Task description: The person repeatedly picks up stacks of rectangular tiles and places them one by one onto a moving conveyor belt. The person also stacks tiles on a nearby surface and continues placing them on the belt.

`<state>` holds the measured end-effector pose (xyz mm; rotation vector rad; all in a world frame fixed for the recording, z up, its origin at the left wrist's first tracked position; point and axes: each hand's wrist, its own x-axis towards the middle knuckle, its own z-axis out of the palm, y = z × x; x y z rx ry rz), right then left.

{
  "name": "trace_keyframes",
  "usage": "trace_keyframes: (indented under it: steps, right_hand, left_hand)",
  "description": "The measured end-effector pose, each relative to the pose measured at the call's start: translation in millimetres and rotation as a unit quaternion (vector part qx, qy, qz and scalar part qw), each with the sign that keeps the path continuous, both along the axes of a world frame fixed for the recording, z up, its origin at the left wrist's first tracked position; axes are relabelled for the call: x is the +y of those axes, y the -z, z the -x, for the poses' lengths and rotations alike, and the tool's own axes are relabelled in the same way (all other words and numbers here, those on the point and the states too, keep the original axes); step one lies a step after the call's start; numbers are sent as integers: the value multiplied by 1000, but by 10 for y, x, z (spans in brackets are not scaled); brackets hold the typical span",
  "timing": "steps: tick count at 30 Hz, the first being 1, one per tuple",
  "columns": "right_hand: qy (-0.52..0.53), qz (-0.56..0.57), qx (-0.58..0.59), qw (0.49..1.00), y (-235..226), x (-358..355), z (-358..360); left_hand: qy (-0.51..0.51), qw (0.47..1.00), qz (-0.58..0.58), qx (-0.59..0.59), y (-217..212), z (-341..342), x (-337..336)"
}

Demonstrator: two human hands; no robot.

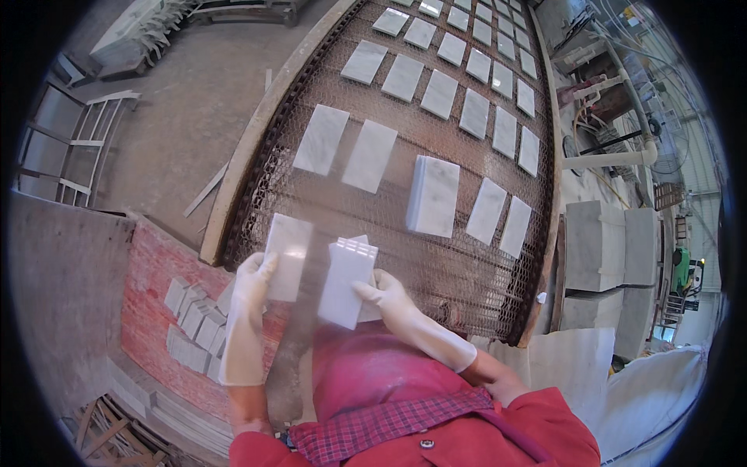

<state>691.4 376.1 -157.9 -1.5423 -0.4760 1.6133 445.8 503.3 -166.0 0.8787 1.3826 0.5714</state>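
Note:
Both of my hands wear long pale gloves. My left hand (255, 279) grips the left edge of a white, grey-veined stone tile (288, 241), its thumb over the face. My right hand (383, 293) holds another glossy white tile (347, 280) by its right edge; a second tile shows partly behind it, turned at a slight angle. Just past my hands lies the mesh conveyor belt (358, 222) with rows of similar tiles. Nearest on it are a small stack of tiles (436, 194), two tiles to its right and two pale tiles (370, 156) to its left.
Piled tiles (198, 323) rest on a red surface (148, 272) at my left. A raised rail (268, 132) edges the belt. Large stone blocks (595, 249) and white sheeting (654, 397) stand right of it. A metal rack (97, 144) is at the far left.

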Motion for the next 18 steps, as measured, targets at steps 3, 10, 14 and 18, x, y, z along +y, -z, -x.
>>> trace_keyframes:
  steps: [3,10,14,18]
  right_hand:
    - [5,-8,-21,1000,89,83,147]
    - [27,-45,-57,997,250,201,328]
    - [42,-14,-23,999,282,131,276]
    - [86,-26,-25,996,249,-22,167]
  left_hand:
    - [23,997,22,63,106,-31,146]
    - [53,776,-457,431,215,-65,-193]
    - [166,791,-464,363,136,-301,-629]
    - [245,747,-484,384,153,-590,-864]
